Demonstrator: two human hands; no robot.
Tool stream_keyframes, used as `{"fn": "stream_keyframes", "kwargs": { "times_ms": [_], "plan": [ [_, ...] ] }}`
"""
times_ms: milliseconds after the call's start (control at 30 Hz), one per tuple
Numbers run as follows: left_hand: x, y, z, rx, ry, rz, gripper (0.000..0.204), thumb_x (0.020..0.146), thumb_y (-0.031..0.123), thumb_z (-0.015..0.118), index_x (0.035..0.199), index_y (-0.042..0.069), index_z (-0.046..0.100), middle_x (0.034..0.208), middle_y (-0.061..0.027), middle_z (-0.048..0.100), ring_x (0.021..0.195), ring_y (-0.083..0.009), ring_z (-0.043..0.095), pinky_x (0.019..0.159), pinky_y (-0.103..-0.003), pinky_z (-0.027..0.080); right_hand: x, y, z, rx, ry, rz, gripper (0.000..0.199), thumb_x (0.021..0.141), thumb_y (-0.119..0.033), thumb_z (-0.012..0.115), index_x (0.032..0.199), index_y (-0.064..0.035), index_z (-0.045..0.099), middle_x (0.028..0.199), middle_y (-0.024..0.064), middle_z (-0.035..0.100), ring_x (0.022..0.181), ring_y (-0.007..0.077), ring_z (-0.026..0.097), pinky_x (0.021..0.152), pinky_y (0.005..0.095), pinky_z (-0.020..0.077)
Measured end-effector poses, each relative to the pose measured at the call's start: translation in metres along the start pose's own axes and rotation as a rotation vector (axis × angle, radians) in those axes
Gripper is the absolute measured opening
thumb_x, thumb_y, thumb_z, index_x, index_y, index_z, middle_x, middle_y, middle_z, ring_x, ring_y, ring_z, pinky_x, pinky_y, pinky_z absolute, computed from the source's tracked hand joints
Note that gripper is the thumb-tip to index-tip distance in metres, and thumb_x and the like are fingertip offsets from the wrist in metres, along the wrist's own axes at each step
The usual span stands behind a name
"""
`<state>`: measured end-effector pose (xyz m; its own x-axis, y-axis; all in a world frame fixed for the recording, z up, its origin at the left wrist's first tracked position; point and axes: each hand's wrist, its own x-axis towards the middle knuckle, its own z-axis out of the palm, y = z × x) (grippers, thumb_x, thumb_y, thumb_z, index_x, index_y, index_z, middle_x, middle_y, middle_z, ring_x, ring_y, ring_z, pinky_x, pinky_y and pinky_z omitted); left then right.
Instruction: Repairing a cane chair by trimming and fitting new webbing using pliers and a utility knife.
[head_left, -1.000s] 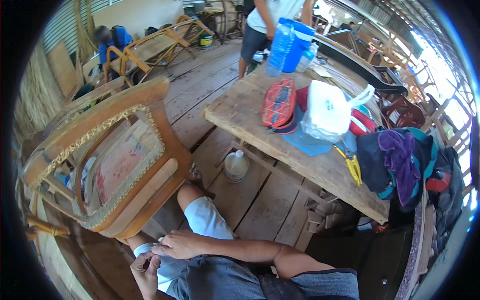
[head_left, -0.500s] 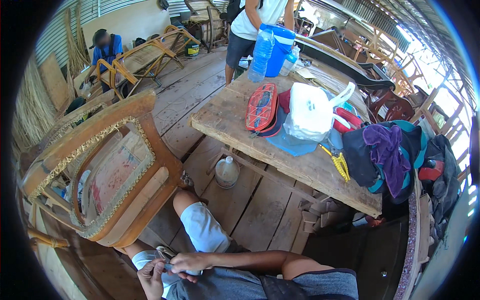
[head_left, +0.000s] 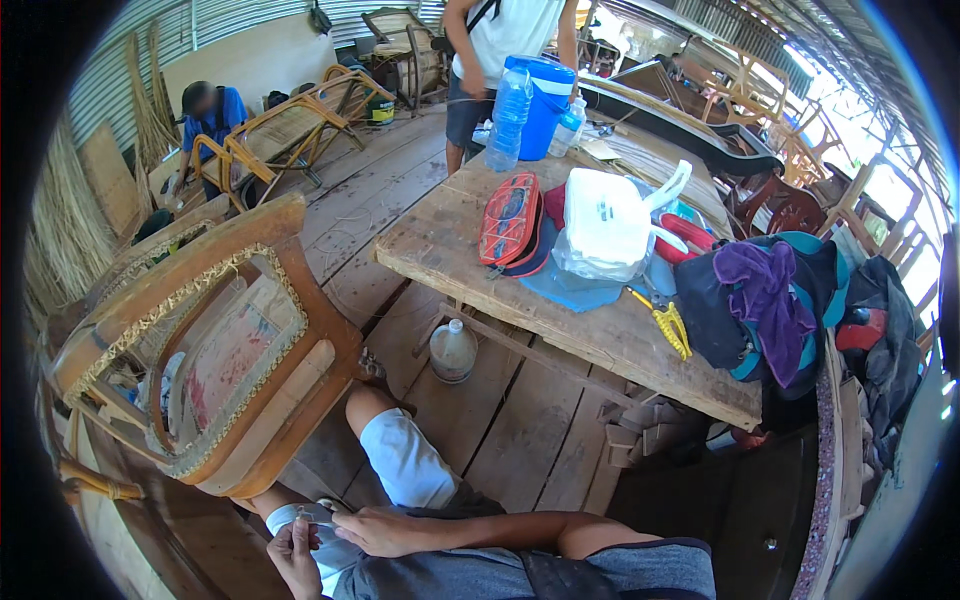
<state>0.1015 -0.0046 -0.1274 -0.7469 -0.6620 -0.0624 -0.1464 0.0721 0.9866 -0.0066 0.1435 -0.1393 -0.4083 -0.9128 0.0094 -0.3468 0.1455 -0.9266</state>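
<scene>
My left hand (head_left: 293, 552) is closed in a pinch, low in the picture over my lap. Just right of it, my right hand (head_left: 382, 531) is closed too, its fingers bent toward the left one. Between them shows a thin, light grey flat piece (head_left: 319, 513), too small to name. Most of what my right hand holds is hidden by its fingers. Beyond my hands, a wooden chair frame (head_left: 318, 285) rests tilted by my knee. Woven tan cane edging (head_left: 203, 296) runs round its opening.
A thick wooden table (head_left: 420, 240) carries a blue bucket (head_left: 546, 110), a water bottle (head_left: 509, 120), a white plastic bag (head_left: 606, 222), yellow-handled cutters (head_left: 672, 330) and a purple cloth (head_left: 765, 300). A jug (head_left: 453, 352) stands on the plank floor. Two people work farther back.
My hands have drawn slightly apart, and the grey piece shows more between them. The standing person has shifted left, one hand lower beside the bucket. My view has tilted slightly.
</scene>
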Motion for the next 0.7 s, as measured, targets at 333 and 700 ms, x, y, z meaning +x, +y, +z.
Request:
{"fn": "stream_keyframes", "kwargs": {
  "times_ms": [333, 700],
  "plan": [
    [-0.017, -0.021, -0.101, 0.105, 0.225, -0.108, 0.033, 0.094, 0.026, 0.056, 0.071, 0.003, 0.057, 0.054, 0.0015, 0.048, 0.043, -0.0038, 0.040, 0.040, -0.020, 0.028, -0.006, 0.061, -0.033, 0.016, 0.208, 0.141, 0.027, 0.096, -0.026, 0.048, 0.092, 0.0000, 0.048, 0.076, 0.0249, 0.058, 0.079, 0.0446, 0.059, 0.063, 0.0471, 0.0433],
    [-0.028, -0.042, -0.112, 0.162, 0.188, -0.322, 0.027, 0.091, 0.022, 0.063, 0.114, 0.007, 0.066, 0.079, -0.0033, 0.063, 0.061, -0.0076, 0.052, 0.051, -0.021, 0.040, 0.002, 0.092, -0.023, 0.055, 0.139, 0.152, 0.026, 0.089, -0.022, 0.056, 0.101, 0.0018, 0.056, 0.081, 0.0197, 0.065, 0.081, 0.0330, 0.065, 0.071, 0.0406, 0.0483]
  ]
}}
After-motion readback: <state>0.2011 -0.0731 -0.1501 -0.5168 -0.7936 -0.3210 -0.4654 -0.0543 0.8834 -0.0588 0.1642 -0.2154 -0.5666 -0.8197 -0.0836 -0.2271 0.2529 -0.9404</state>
